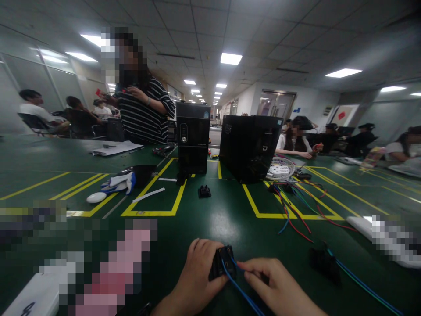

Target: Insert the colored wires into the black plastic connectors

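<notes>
My left hand (200,276) is wrapped around a small black plastic block (217,267), which has copper-coloured metal contacts on its upper face. Two blue wires (241,292) run from this block towards the near edge of the view. With thumb and forefinger, my right hand (268,278) pinches one of the blue wires close to the block. Farther forward on the green table (220,215) sits another black plastic piece (204,192). To the right lies a blurred black part (325,266) with blue and green wires attached.
Two black computer cases (193,140) stand across the table. Red, blue and green loose wires (296,210) spread beside a white plastic basket (280,169). Gloves (121,182) lie at left. A person in a striped top (141,109) stands opposite; others sit farther off.
</notes>
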### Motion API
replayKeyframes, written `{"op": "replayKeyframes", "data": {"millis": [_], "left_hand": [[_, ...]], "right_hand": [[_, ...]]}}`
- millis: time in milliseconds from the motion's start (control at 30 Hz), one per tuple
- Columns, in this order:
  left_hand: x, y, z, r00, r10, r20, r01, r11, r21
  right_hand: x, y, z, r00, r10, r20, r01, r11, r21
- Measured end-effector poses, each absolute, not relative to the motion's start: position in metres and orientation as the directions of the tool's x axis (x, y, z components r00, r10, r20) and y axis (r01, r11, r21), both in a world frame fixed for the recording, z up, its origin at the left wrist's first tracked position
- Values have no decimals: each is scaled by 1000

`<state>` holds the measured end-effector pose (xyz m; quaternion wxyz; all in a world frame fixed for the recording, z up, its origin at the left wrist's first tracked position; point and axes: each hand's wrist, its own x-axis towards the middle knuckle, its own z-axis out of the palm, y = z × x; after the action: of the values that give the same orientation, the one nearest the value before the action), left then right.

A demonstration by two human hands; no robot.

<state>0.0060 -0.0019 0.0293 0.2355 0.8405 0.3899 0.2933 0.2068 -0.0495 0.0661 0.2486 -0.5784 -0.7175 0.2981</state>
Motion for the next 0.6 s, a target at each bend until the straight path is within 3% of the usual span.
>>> {"op": "replayKeyframes", "data": {"millis": [233, 467, 600], "left_hand": [[6, -3, 27, 522, 792, 317, 520, -590, 618], [6, -4, 30, 536, 787, 305, 522, -593, 613], [6, -3, 32, 530, 791, 306, 526, -590, 613]], "right_hand": [[204, -52, 70, -175, 979, 102, 630, 191, -753], [195, -52, 59, -212, 977, 20, 527, 132, -839], [200, -53, 61, -264, 965, -5, 617, 165, -770]]}}
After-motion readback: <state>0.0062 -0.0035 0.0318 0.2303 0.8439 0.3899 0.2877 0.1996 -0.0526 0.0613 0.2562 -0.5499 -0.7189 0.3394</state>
